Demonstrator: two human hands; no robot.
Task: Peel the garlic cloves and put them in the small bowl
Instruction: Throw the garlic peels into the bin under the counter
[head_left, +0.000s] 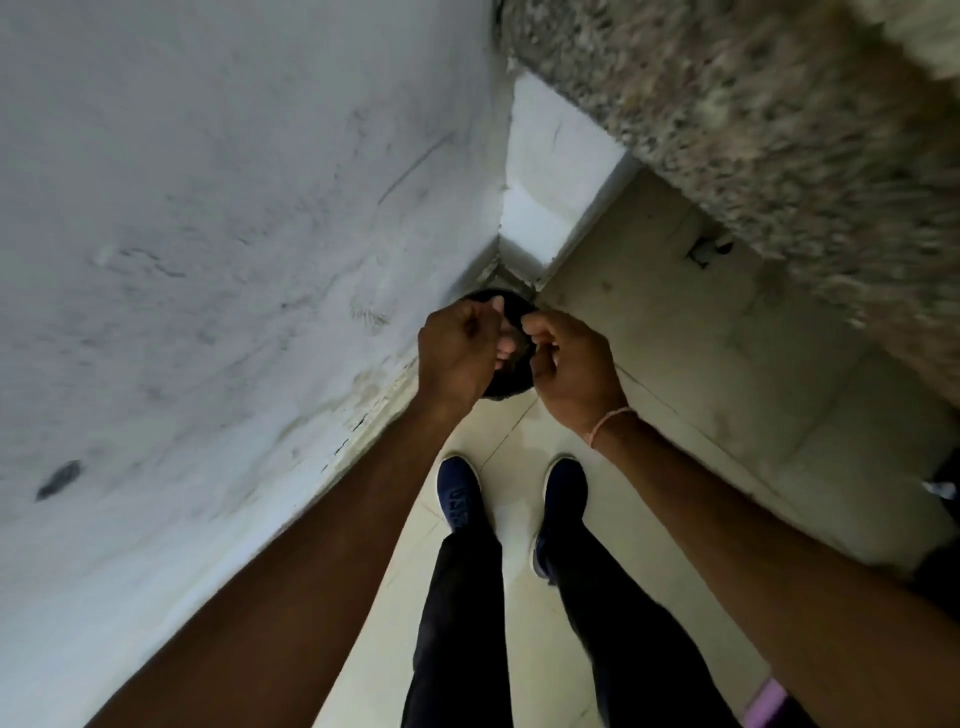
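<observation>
Both hands are held over a dark round bin (506, 382) in the floor corner at 12 o'clock; left hand (457, 351) and right hand (571, 366) have curled fingers, pinching something small and pale (506, 349); blue shoes (460, 493) stand at 6 o'clock.

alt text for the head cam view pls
Both hands, left hand and right hand, are held together with curled fingers over a dark round bin in a floor corner. Blue shoes stand below, a speckled counter upper right.

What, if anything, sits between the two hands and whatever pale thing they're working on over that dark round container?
Nothing visible does. The left hand and right hand have their fingers curled in close together around a small pale object, too blurred to identify, directly above the dark round container on the floor.
</observation>
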